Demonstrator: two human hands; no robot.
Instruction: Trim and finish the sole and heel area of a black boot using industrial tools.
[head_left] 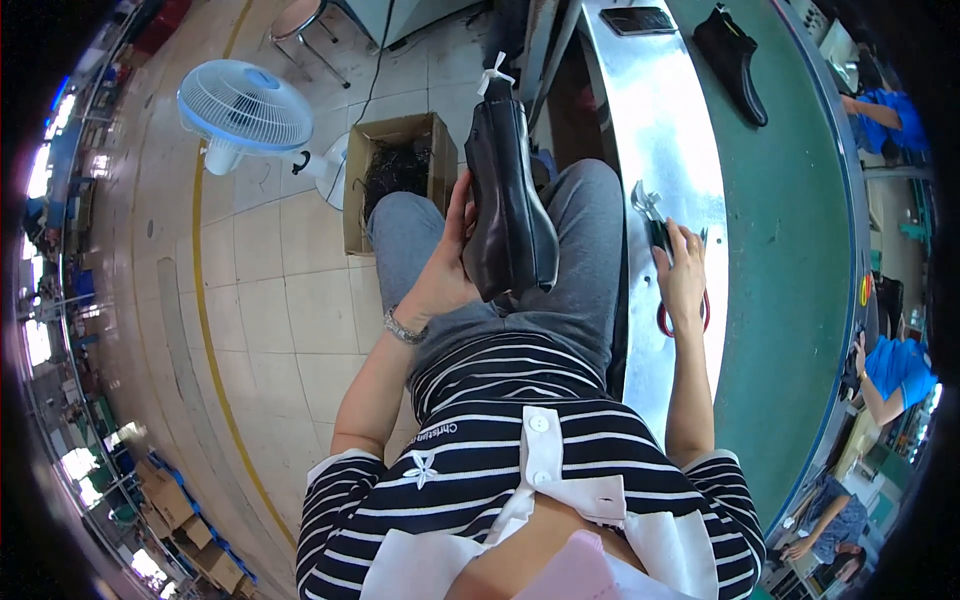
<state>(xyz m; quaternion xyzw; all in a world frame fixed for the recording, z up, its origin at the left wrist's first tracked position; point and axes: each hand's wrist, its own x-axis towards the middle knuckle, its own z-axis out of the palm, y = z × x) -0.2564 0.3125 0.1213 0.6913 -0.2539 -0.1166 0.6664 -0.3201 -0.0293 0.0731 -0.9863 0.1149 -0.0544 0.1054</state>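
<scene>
My left hand (447,265) is closed round the side of a black leather ankle boot (510,200), held up over my lap. Its toe end points toward me, and a white tie (494,75) sticks up at its far end. On the metal bench strip to the right, my right hand (683,275) has its fingers curled on the dark handle of metal-headed pliers (648,203). Beneath that same hand lies a red-handled tool (707,312), apparently scissors, mostly covered by the palm and wrist.
Another black boot (730,65) lies on the green table (785,260), and a phone (638,20) rests at the bench's far end. An open cardboard box (440,165) with dark scraps stands by my left knee, near a fan (245,105). Several people work beyond the table.
</scene>
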